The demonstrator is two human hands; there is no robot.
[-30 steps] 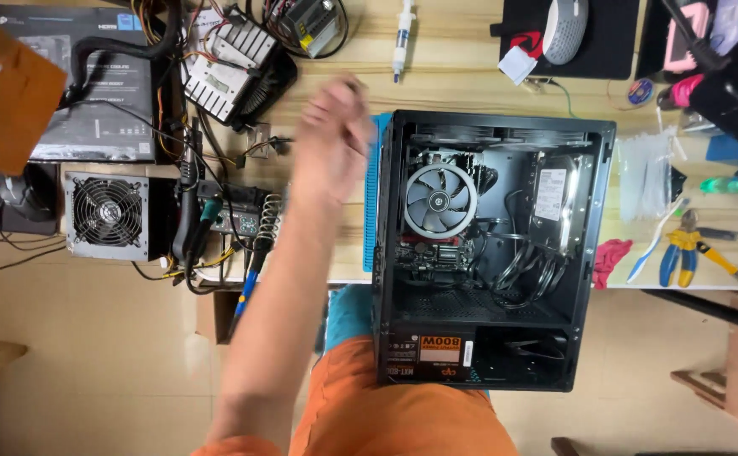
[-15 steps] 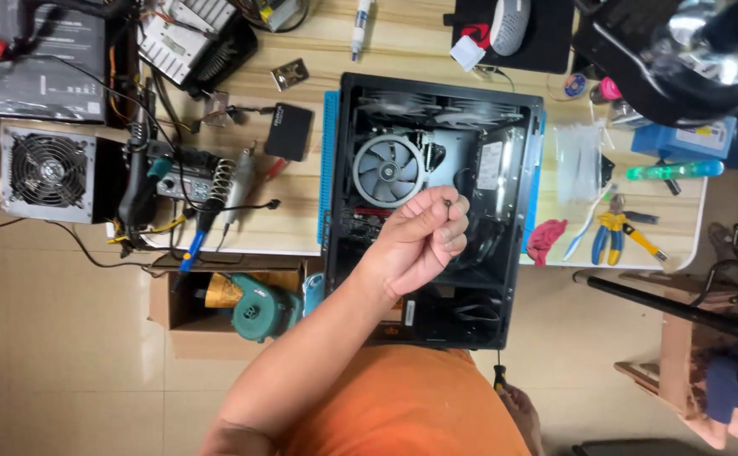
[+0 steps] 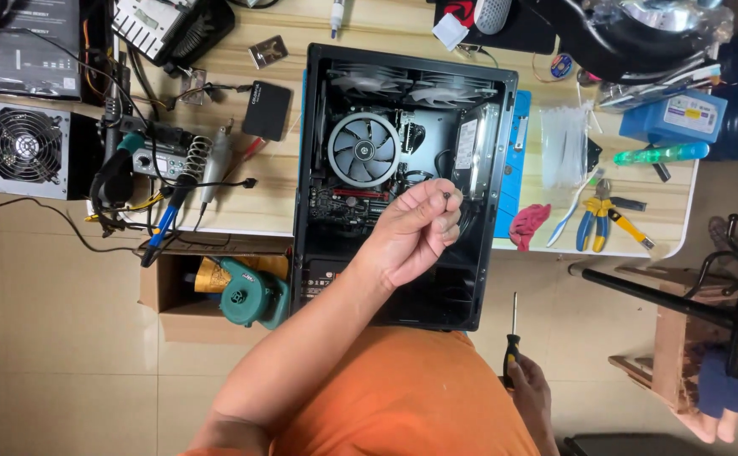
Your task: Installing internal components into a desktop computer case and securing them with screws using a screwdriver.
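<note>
An open black computer case (image 3: 318, 253) lies on its side on the wooden desk (image 3: 276, 181), hanging over the near edge. Inside are a round cooler fan (image 3: 363, 149) and a motherboard with cables. My left hand (image 3: 411, 232) hovers over the case's middle, fingers closed, pinching what looks like a small dark screw (image 3: 446, 196) between thumb and forefinger. Low at my side, below the desk edge, my right hand (image 3: 529, 390) grips a screwdriver (image 3: 512, 338) by its black and yellow handle, shaft pointing up.
Left of the case are a black square drive (image 3: 267, 110), a soldering iron (image 3: 170, 219), cables and a grey power supply (image 3: 23, 148). Blue-handled pliers (image 3: 595, 221), a red cloth (image 3: 527, 226) and cable ties lie to the right. A cardboard box holding a green blower (image 3: 251, 295) stands under the desk.
My left hand came from the desk left of the case to above its middle and closed into a pinch. The view shifted right and down, bringing my right hand and screwdriver into sight.
</note>
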